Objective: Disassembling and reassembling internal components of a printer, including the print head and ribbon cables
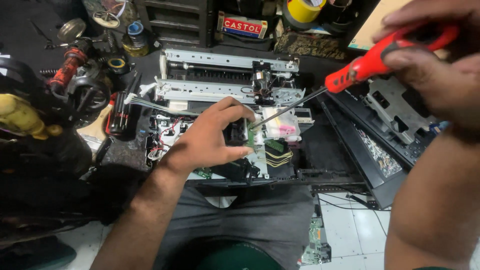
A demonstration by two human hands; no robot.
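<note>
An opened printer (220,90) with bare metal rails, wires and small circuit boards lies in front of me. My left hand (210,137) grips the black print carriage (236,134) at its middle, thumb and fingers around it. My right hand (440,65) holds a red-handled screwdriver (370,62). The thin shaft slants down to the left, and its tip (252,127) touches the carriage beside a small green board, right by my left fingertips.
Black printer cover panels (385,150) lean at the right. Cluttered tools, springs, tape rolls and cans (95,75) fill the left and back. A loose green circuit board (315,240) lies on the white tiled floor by my knees.
</note>
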